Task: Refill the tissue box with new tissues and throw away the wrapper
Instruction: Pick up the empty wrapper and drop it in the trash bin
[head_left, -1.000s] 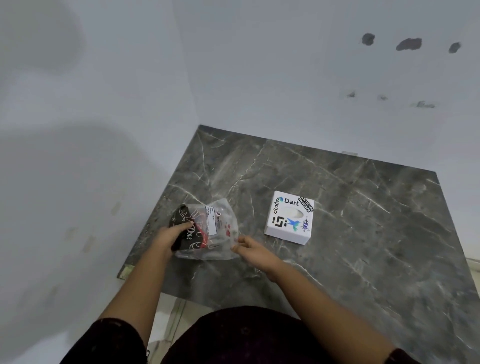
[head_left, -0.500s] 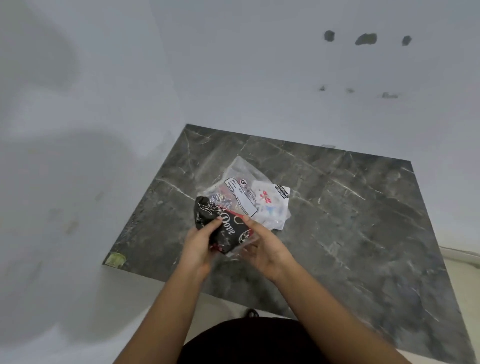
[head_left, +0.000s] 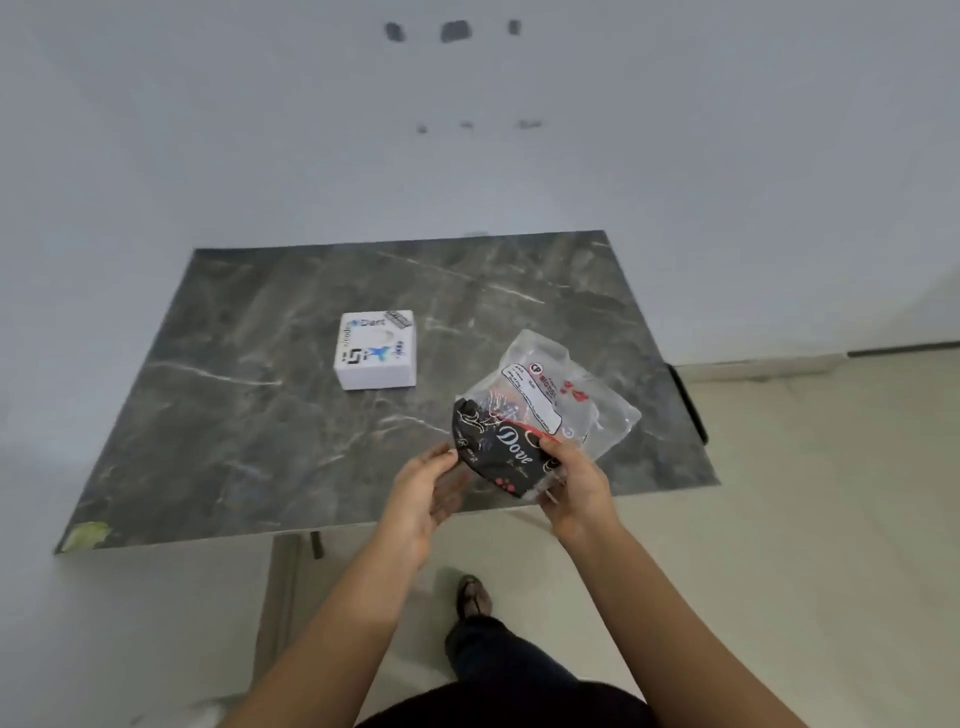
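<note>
I have lifted the tissue packet (head_left: 540, 415) off the marble table (head_left: 260, 441); my right hand (head_left: 574, 488) pinches its black end, my left hand (head_left: 428, 486) open beside it. The tissue box (head_left: 376, 351) waits, well apart; opening comes next.

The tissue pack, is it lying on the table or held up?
Held up. The right hand grips the tissue pack above the table; the left hand touches its edge.

White box (head_left: 375, 351) on marble table (head_left: 260, 441)
</note>
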